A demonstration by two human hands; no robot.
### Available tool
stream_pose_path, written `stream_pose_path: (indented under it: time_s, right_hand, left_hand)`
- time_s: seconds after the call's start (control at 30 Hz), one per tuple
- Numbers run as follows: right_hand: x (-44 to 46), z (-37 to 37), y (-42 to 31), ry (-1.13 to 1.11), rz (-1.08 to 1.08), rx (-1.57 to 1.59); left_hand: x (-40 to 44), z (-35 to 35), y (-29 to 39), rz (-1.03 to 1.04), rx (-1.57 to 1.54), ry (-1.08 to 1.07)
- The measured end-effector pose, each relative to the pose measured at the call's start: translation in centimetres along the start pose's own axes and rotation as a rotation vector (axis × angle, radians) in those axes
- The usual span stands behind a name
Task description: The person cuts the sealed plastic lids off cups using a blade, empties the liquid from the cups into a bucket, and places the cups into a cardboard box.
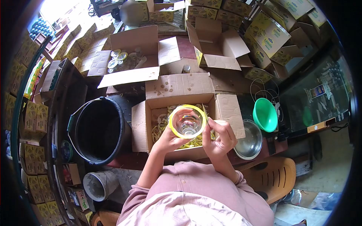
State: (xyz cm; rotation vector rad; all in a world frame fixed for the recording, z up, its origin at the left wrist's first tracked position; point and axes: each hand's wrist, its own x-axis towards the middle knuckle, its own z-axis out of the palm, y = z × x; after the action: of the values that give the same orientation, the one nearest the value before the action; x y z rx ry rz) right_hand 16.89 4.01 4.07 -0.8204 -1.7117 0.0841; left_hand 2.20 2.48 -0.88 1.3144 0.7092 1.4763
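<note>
"Where's the container right now?"

"Your left hand [170, 141] has the clear container [188, 127] up above the open cardboard box [179, 87], its yellow-rimmed mouth turned toward you. Your left fingers are curled around its side, gripping it."

"And my right hand?"

"Your right hand [220, 140] is at the right side of that yellow rim. You have its fingers pinched on a thin piece [205, 113] standing at the edge; I can't tell what it is, or whether it is joined to the container."

"What's in the box under my hands?"

"Yellow and pale scraps [160, 122], loosely heaped. The box sits on the worktop [130, 160] with its flaps folded outward, and you'll see small round spots on the far flap."

"What's around it?"

"To your left, a big black bucket [121, 130]; to your right, a see-through bowl [249, 145] with a green bowl [265, 115] just beyond it. Farther off, toward your left, another open box [134, 39] holds yellow-topped jars [121, 56]. An orange chair [277, 175] stands near your right elbow."
</note>
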Motion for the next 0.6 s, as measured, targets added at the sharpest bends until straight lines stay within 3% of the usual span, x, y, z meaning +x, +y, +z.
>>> stream_pose_path:
  time_s: [0.4, 0.6]
  right_hand:
    - [0.53, 0.28, 0.46, -0.049, -0.036, 0.029]
    - [0.38, 0.42, 0.81, -0.008, 0.09, 0.082]
  left_hand:
    - [-0.19, -0.45, 0.33, -0.064, 0.004, -0.047]
    - [0.09, -0.46, -0.29, -0.036, -0.048, -0.07]
